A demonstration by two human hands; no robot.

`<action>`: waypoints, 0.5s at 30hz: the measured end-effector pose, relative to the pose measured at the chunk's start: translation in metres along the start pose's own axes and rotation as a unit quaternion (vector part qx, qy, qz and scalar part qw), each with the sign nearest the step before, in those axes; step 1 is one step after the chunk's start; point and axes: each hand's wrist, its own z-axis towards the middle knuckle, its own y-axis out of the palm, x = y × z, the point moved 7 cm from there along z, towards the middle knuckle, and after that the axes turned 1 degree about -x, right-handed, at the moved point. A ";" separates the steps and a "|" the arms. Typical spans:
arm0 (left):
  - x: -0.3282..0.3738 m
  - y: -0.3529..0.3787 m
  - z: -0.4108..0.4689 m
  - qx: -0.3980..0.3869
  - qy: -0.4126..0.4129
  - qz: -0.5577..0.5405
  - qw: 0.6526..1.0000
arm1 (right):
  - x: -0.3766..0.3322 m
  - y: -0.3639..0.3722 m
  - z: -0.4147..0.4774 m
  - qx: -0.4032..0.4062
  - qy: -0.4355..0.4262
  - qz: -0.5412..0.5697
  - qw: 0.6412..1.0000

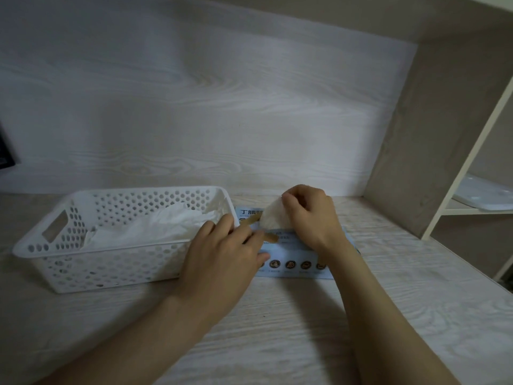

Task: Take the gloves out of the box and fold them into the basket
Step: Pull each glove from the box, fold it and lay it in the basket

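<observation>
At centre frame I record the right hand [308, 218] pinching a white glove [273, 219] above the blue box [294, 251]; the left hand [224, 254] presses flat, fingers straight, on the box; more gloves [166, 226] lie in the white basket [83, 262], centre left

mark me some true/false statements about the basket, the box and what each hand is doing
1. The right hand pinches a white glove just above the box. True.
2. The basket has nothing in it. False: a pile of gloves already lies inside.
3. The box lies to the left of the basket. False: it lies flat on the desk to the basket's right.
4. The left hand rests on the box with its fingers fairly straight. True.
5. The basket's walls are solid. False: they are full of round holes, with a handle slot at the left end.
</observation>
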 end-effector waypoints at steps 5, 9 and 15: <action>0.001 -0.003 0.000 0.015 0.004 -0.010 1.000 | -0.001 0.009 -0.004 -0.131 -0.025 0.016 0.991; 0.006 -0.004 -0.001 0.013 0.018 -0.017 1.000 | -0.001 0.009 0.003 -0.026 -0.103 -0.047 0.993; 0.014 -0.006 0.001 0.006 0.031 -0.029 0.999 | 0.013 0.007 0.007 0.094 -0.079 -0.139 0.983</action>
